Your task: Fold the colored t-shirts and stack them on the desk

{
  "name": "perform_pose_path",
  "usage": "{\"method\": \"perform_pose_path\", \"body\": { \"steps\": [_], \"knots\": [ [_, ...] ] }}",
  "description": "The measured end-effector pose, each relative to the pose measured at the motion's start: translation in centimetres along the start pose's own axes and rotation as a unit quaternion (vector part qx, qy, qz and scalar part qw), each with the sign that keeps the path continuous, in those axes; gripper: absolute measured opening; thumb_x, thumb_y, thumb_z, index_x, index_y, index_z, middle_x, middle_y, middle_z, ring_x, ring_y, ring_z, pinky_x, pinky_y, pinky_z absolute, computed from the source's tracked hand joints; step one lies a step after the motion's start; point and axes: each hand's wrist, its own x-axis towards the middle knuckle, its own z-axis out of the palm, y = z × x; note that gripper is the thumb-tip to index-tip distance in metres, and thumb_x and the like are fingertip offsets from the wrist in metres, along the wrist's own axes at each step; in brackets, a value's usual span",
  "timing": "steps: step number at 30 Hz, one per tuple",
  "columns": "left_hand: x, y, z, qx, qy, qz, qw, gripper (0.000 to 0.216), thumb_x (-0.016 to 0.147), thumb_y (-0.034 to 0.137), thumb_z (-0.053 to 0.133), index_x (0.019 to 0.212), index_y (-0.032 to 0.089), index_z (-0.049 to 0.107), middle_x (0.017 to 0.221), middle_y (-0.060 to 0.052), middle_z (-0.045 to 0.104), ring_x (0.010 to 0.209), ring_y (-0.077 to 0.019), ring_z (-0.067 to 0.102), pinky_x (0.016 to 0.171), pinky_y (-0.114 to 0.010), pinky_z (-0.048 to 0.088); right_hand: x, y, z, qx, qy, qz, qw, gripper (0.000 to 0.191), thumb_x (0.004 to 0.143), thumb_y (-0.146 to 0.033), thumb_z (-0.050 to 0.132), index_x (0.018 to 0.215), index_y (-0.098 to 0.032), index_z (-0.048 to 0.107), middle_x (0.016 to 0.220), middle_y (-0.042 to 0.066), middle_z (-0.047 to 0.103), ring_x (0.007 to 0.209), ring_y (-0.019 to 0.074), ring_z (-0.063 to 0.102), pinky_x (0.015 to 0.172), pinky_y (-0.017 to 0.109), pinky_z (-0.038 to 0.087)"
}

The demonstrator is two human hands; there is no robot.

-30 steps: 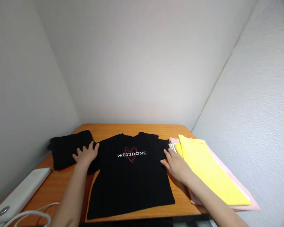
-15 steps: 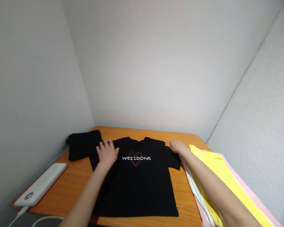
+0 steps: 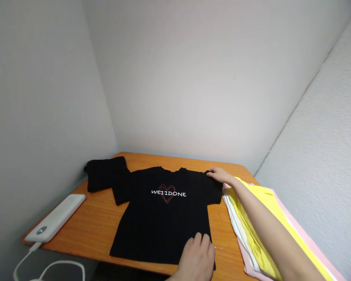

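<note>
A black T-shirt point(image 3: 163, 226) lies spread flat, front up, with white "WE11DONE" lettering over a red heart outline. Its collar points to the wall and its hem lies along the table's near edge. My right hand point(image 3: 219, 174) is closed on the shirt at the top of the right-hand sleeve. Down at the lower right corner, my left hand point(image 3: 197, 253) rests over the side edge near the hem, fingers curled on the cloth; its thumb is hidden.
Folded black cloth point(image 3: 103, 173) touches the left sleeve. A white power bank point(image 3: 58, 216) with a cable point(image 3: 22, 260) plugged in lies at the left edge. Yellow, white and pink garments point(image 3: 263, 195) are stacked on the right, under my right forearm. Walls enclose the wooden table point(image 3: 84, 222).
My left hand has gone from the left sleeve to the shirt's lower right corner. My right hand stays at the right sleeve, which now lies straighter at the shoulder.
</note>
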Motion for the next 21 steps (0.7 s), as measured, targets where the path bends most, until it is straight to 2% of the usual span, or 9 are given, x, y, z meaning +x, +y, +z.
{"method": "perform_pose_path", "body": {
  "steps": [3,6,9,11,13,15,17,19,21],
  "knots": [
    [-0.5,0.4,0.7,0.009,-0.025,0.049,0.998,0.018,0.085,0.02,0.053,0.102,0.014,0.059,0.093,-0.011,0.064,0.083,-0.0264,0.062,0.063,-0.037,0.055,-2.2,0.6,-1.9,0.048,0.0,-0.011,0.999,0.025,0.083,-0.036,0.049,0.077,-0.015,0.063,0.071,0.002,0.062,0.067,0.0143,0.056,0.057,0.023,0.038],
    [-1.1,0.8,0.2,-0.019,-0.04,0.086,0.995,0.018,0.084,0.021,0.055,0.101,0.015,0.057,0.091,-0.01,0.065,0.078,-0.0253,0.063,0.058,-0.034,0.053,-4.4,1.6,-2.2,0.127,-0.001,0.024,0.992,0.027,0.081,-0.039,0.051,0.072,-0.016,0.061,0.066,0.002,0.06,0.059,0.013,0.054,0.052,0.023,0.036],
    [-2.0,0.6,-2.3,-0.098,-0.02,0.088,0.991,0.021,0.081,0.024,0.058,0.1,0.016,0.055,0.095,-0.009,0.066,0.079,-0.0248,0.064,0.064,-0.034,0.054,-6.2,2.2,-2.0,0.192,0.015,0.094,0.977,0.023,0.08,-0.034,0.054,0.067,-0.016,0.059,0.063,0.003,0.06,0.056,0.0127,0.053,0.05,0.023,0.036],
    [-2.6,0.3,-4.4,-0.182,0.023,0.056,0.981,0.021,0.084,0.023,0.053,0.105,0.019,0.052,0.098,-0.007,0.065,0.082,-0.0227,0.064,0.07,-0.033,0.052,-7.1,2.1,-2.2,0.202,0.027,0.125,0.971,0.022,0.081,-0.031,0.054,0.066,-0.016,0.06,0.063,0.005,0.06,0.054,0.0134,0.053,0.05,0.024,0.037],
    [-3.3,0.1,-6.3,-0.276,0.076,0.009,0.958,0.022,0.088,0.019,0.047,0.11,0.023,0.049,0.099,-0.004,0.065,0.085,-0.0193,0.063,0.074,-0.029,0.05,-7.4,1.4,-2.9,0.222,0.041,0.135,0.965,0.023,0.084,-0.03,0.051,0.071,-0.015,0.062,0.067,0.008,0.063,0.056,0.0143,0.055,0.051,0.025,0.04],
    [-4.1,-0.2,-7.8,-0.356,0.125,-0.037,0.925,0.021,0.089,0.019,0.045,0.109,0.025,0.048,0.097,-0.001,0.064,0.081,-0.0158,0.062,0.072,-0.025,0.047,-6.9,-0.4,-3.9,0.25,0.056,0.131,0.958,0.024,0.089,-0.03,0.047,0.08,-0.015,0.063,0.074,0.009,0.065,0.059,0.0145,0.057,0.054,0.025,0.043],
    [-5.1,-0.9,-8.6,-0.412,0.168,-0.084,0.892,0.012,0.091,0.021,0.045,0.102,0.024,0.049,0.09,0.001,0.062,0.07,-0.0123,0.058,0.064,-0.022,0.044,-5.6,-3.3,-4.5,0.274,0.07,0.116,0.952,0.024,0.091,-0.029,0.045,0.087,-0.015,0.063,0.079,0.009,0.066,0.062,0.0133,0.058,0.055,0.023,0.044],
    [-6.4,-2.1,-9.0,-0.446,0.201,-0.13,0.862,0.007,0.092,0.025,0.045,0.095,0.023,0.051,0.082,0.002,0.057,0.061,-0.0102,0.052,0.056,-0.021,0.04,-3.4,-7.3,-4.3,0.29,0.076,0.097,0.949,0.021,0.093,-0.028,0.047,0.091,-0.015,0.062,0.08,0.007,0.065,0.061,0.0112,0.056,0.054,0.021,0.044],
    [-8.0,-3.7,-8.9,-0.469,0.225,-0.176,0.836,0.01,0.093,0.03,0.045,0.092,0.023,0.052,0.078,0.003,0.052,0.059,-0.0098,0.05,0.052,-0.019,0.04,-0.9,-12.0,-3.0,0.293,0.079,0.077,0.95,0.018,0.093,-0.029,0.052,0.094,-0.015,0.062,0.079,0.004,0.064,0.059,0.0093,0.055,0.053,0.02,0.044]
  ]
}}
